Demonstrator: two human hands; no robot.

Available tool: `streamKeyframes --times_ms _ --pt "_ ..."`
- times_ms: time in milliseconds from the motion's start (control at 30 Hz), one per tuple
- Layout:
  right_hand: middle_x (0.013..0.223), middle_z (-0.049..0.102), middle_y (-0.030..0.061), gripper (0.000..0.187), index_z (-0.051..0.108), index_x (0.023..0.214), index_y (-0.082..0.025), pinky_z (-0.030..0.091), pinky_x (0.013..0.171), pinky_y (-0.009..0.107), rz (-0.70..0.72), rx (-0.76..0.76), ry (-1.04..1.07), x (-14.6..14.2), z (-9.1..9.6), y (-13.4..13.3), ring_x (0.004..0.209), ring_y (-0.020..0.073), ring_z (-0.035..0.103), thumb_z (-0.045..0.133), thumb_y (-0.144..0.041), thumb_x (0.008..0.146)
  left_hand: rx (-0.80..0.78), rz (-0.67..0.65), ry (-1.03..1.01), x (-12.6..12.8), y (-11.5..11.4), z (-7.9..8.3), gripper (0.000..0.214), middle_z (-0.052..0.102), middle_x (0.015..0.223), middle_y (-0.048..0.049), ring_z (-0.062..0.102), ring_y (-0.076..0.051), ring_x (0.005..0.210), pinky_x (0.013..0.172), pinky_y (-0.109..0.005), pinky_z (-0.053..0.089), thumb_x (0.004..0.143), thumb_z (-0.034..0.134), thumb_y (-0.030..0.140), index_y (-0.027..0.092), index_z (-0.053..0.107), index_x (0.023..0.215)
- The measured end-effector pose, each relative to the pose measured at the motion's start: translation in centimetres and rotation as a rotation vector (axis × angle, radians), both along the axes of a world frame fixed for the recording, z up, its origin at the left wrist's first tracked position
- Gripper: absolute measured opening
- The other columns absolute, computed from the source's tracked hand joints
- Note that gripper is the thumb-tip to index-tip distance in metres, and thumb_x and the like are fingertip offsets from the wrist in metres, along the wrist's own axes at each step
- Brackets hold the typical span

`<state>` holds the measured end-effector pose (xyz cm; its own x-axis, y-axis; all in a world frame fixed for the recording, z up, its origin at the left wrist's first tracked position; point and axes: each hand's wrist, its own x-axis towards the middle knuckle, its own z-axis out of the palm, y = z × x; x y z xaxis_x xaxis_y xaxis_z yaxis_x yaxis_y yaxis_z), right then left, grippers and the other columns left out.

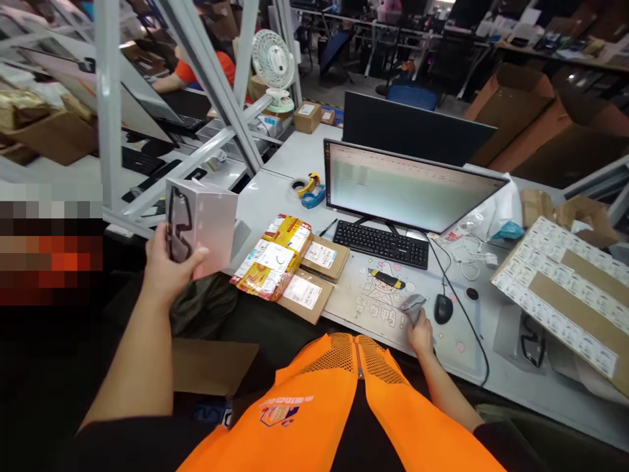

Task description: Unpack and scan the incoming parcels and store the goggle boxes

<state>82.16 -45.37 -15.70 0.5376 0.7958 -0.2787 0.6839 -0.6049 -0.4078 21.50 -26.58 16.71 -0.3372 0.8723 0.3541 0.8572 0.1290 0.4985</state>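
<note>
My left hand grips a white box from below and holds it up at the left, beyond the desk's front edge. A dark goggle-like shape is printed on one face of the box. At the front of the desk, my right hand is closed around a grey handheld barcode scanner, whose head points left over the desk mat. Between my hands lie a yellow and red taped parcel and two flat brown parcels with labels, one of them a brown parcel nearest me.
A monitor and black keyboard stand behind the mat. The mouse and its cable are right of the scanner. A label-covered cardboard sheet leans at the right. Metal frame bars rise at the left, near the box.
</note>
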Motion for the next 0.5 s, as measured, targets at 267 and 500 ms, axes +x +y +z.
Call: streamKeyframes --times_ms 267,500 --pt "0.140 0.063 0.0384 0.095 0.031 0.165 0.006 0.050 0.113 0.064 0.077 -0.034 -0.048 2.5 -4.4 -0.7 0.136 0.0533 0.063 0.039 -0.051 0.089 -0.163 0.256 0.086 -9.8 5.9 -2.2 0.110 0.032 0.171 -0.0306 0.034 -0.041 0.158 0.133 -0.055 0.021 0.090 0.082 0.048 -0.002 0.025 0.169" --pt "0.139 0.068 0.0290 0.096 0.037 0.163 -0.013 0.052 0.112 0.068 0.031 -0.066 0.026 3.9 -4.3 -0.6 0.137 0.0544 0.064 0.046 -0.056 0.077 -0.233 0.192 0.027 -11.2 11.1 -6.0 0.120 0.029 0.176 -0.0308 0.026 -0.051 0.158 0.130 -0.060 0.024 0.080 0.086 0.050 -0.002 0.026 0.171"
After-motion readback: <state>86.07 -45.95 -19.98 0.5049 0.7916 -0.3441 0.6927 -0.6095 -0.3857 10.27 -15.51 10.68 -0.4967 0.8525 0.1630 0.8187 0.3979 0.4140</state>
